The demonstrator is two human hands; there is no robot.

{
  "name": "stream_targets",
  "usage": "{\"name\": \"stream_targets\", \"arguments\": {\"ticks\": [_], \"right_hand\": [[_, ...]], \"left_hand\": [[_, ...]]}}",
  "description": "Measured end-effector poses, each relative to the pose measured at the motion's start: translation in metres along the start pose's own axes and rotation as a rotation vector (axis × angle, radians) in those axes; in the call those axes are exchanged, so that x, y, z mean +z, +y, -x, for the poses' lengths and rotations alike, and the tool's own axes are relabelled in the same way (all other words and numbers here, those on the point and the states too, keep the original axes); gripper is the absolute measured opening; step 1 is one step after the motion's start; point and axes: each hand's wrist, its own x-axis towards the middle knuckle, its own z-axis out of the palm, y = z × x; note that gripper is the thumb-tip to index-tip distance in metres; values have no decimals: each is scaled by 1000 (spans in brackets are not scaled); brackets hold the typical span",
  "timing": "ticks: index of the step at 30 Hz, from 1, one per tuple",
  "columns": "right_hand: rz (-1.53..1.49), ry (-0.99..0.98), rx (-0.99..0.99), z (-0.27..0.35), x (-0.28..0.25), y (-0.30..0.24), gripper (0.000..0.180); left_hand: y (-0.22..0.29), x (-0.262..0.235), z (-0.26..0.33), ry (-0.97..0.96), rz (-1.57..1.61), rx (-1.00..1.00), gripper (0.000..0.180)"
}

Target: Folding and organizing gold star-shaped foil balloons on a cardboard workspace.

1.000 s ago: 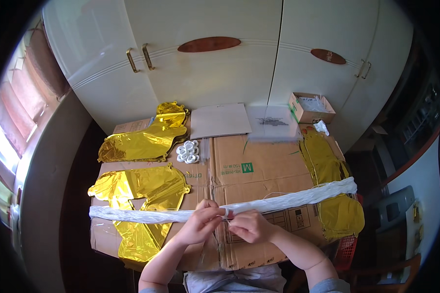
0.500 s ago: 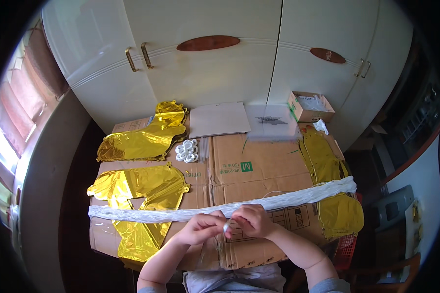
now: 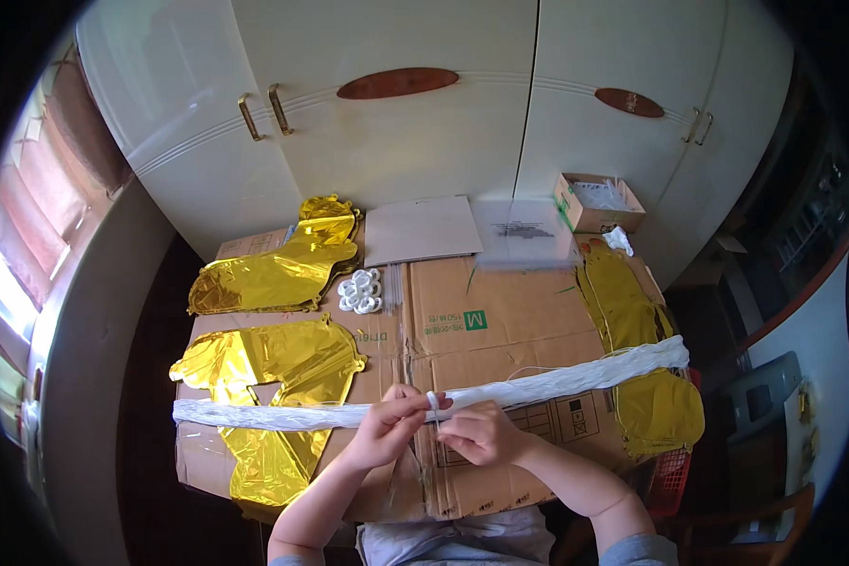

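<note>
Near the front middle of the cardboard, my left hand is closed with a finger stretched to the right. White string is wrapped around the tip of that finger. My right hand, just beside it, pinches the string a little below the wrap. Behind both hands a long hank of white string runs across the cardboard from left to right, its middle partly hidden by them. A small pile of white string coils lies farther back, left of centre.
Flat gold foil balloons lie on the left of the cardboard, and more gold foil on the right. At the back are a brown card sheet, a clear plastic bag and an open box. White cabinets stand behind.
My right hand has come down slightly, below the left fingertips. My left finger now points right, and the string around it shows more plainly.
</note>
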Motion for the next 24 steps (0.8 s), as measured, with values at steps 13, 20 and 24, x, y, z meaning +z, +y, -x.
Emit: {"name": "stream_targets", "arguments": {"ticks": [13, 20, 24], "right_hand": [[3, 205, 52, -4, 1, 0, 2], [-42, 210, 188, -4, 4, 2, 7], [31, 204, 174, -1, 8, 5, 11]], "left_hand": [[-7, -3, 5, -96, -86, -77, 19], [-12, -5, 8, -274, 475, -149, 21], [-9, 3, 8, -108, 497, -114, 27]]}}
